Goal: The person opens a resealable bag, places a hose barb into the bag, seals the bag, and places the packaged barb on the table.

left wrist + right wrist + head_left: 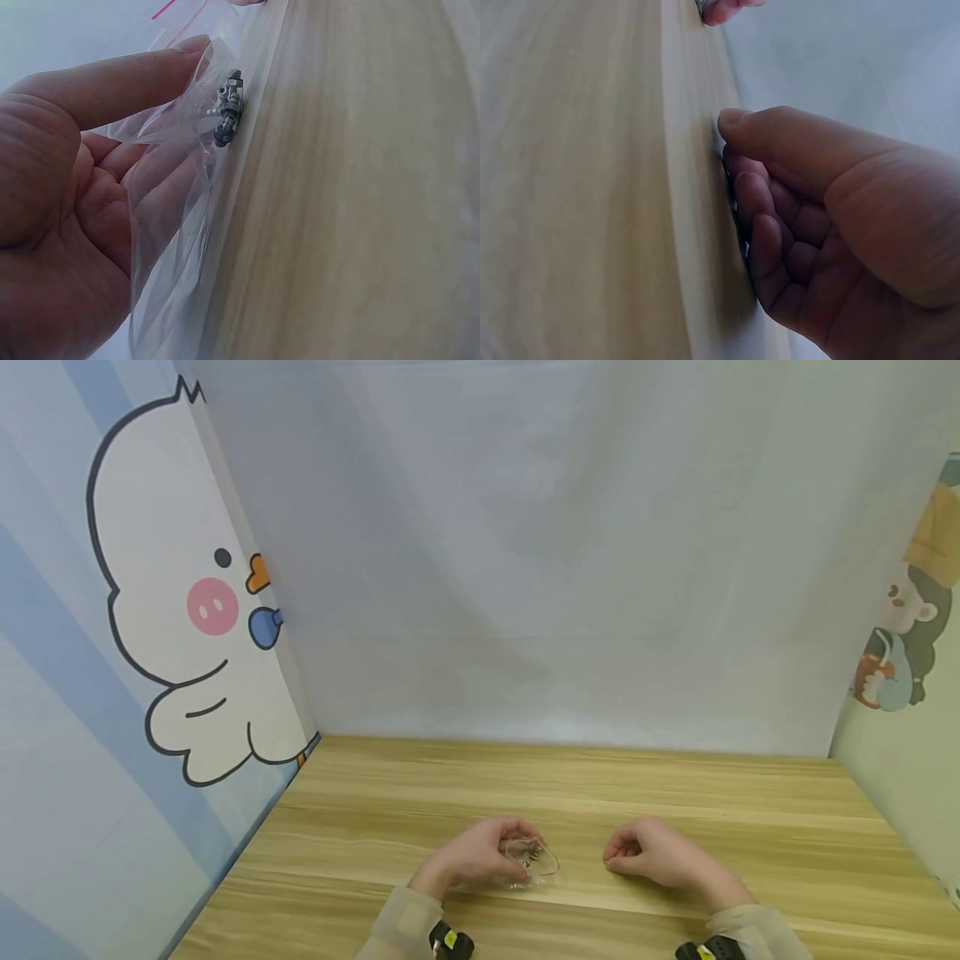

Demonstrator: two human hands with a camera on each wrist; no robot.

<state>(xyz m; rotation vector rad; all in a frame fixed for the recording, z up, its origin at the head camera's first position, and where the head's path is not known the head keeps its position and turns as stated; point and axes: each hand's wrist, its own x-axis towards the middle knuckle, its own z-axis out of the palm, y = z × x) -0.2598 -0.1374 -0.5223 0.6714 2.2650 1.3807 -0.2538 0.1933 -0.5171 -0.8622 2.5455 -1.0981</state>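
My left hand (483, 852) holds a clear plastic zip bag (169, 195) low over the table, the thumb on its near side and the fingers behind it. Inside the bag lies a small cluster of metal screw-like parts (229, 109); a red seal line runs along the bag's top. To the right and apart from the bag, my right hand (656, 853) is close to the tabletop with its fingers curled. Its thumb and forefinger pinch a small greyish piece (716, 136), mostly hidden and too blurred to name.
The wood-grain table (360, 793) runs back to a pale grey curtain (562, 568). On the left hangs a blue-and-white cloth with a cartoon duck (165, 543); a cloth with a printed figure (911, 635) hangs on the right. Each wrist wears a small black camera.
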